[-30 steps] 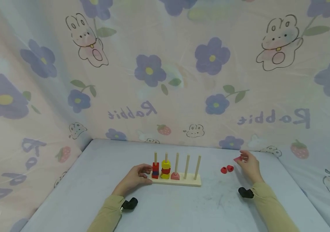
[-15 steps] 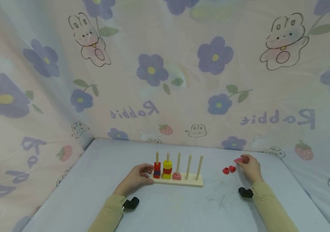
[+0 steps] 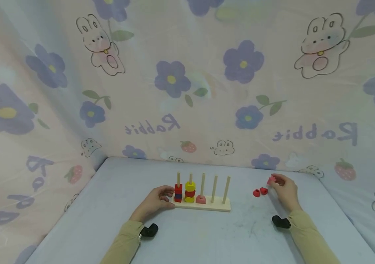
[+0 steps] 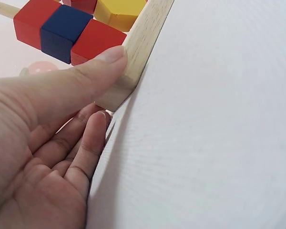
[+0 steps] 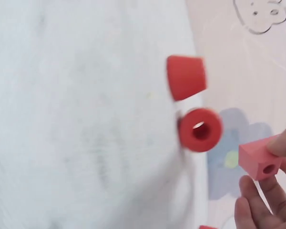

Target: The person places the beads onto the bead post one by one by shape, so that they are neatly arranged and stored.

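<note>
Your right hand [image 3: 286,191] pinches the pink block [image 5: 253,155], so leave its hole uncovered; your left hand [image 3: 155,201] grips the pegged base [image 3: 207,207] under its thumb, so press steadily.

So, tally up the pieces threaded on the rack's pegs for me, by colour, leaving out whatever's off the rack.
Red pieces: 3
Yellow pieces: 2
Blue piece: 1
Pink piece: 1
Total: 7
</note>
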`<state>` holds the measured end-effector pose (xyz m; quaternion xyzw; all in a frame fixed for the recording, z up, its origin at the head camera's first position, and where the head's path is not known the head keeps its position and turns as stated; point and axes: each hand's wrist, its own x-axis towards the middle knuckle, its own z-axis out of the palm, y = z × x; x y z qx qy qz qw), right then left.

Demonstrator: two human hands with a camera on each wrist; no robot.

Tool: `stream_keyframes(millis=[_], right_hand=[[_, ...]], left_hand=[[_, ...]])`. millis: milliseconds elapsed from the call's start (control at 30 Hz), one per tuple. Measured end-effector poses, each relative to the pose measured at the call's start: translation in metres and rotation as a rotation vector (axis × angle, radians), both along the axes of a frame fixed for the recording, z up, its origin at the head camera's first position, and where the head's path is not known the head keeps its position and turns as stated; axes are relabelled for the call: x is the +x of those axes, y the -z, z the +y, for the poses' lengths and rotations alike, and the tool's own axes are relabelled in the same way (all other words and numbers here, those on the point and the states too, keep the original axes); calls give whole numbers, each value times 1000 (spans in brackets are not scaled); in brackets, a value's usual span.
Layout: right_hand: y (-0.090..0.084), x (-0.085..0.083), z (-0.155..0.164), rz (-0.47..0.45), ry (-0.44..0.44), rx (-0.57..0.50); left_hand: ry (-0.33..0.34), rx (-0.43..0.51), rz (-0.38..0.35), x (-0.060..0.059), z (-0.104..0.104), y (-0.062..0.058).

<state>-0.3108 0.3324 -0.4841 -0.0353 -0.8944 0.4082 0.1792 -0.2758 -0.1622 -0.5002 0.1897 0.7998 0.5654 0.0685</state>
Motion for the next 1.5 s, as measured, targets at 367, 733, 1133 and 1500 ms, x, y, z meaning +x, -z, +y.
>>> stream_keyframes(millis=[367, 733, 1133, 1500], right_hand=[[-53, 12, -35, 171, -140, -52], [-122, 47, -114, 317, -331, -250], [-123, 54, -181, 366, -606, -267], [-97, 46, -214, 344, -676, -212]], left_hand=[[-5, -5, -24, 8, -2, -18], [-22, -16, 5, -9, -4, 7], [8, -3, -16, 2, -1, -8], [8, -5, -2, 3, 2, -8]])
